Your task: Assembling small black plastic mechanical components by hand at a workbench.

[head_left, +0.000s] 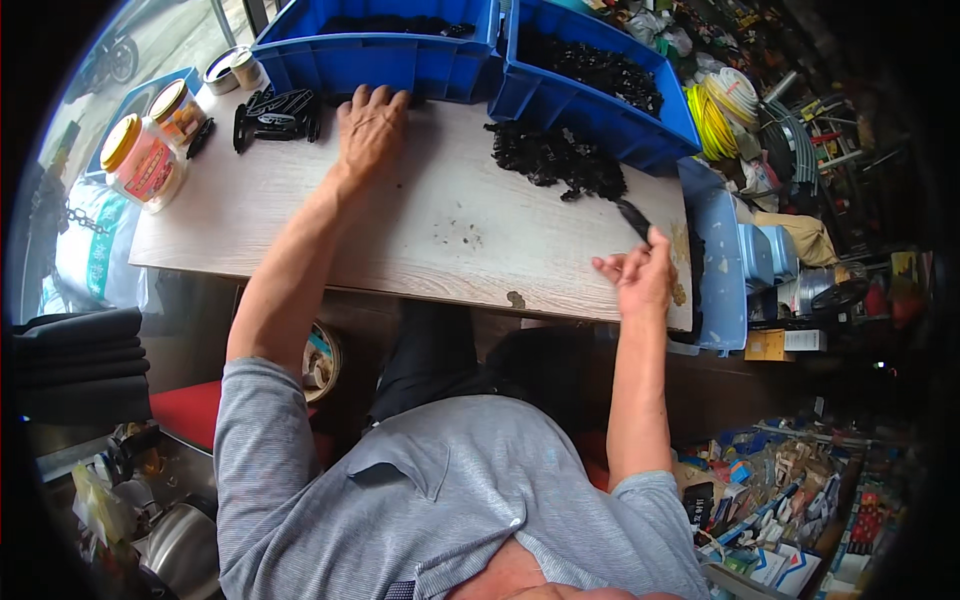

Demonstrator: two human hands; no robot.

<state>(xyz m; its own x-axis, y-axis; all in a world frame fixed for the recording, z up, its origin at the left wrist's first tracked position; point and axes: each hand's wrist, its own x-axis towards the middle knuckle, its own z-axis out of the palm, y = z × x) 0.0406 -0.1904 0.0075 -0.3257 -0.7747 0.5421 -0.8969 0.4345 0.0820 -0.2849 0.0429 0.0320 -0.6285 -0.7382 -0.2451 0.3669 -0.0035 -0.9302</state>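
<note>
Evidently, the right hand (645, 270) has a slim black piece (632, 218) pinched by its near end between thumb and finger, the other fingers loosely curled. The piece points away from the person, its far end close to a heap of black parts (555, 160) just beyond that hand. The left hand (370, 138) lies palm down at the foot of a blue bin (375, 72), fingers over something dark; whether it grips anything, I cannot tell. That light pinch should do, provided the piece is drawn clear of the heap, whose parts look apt to snag. For the left hand, it would be best to settle the fingertips on a single part, knuckles off the bin's wall, and avoid nudging the black parts (283, 113) to its left. The bare table (460, 200) between both hands gives good working room.
</note>
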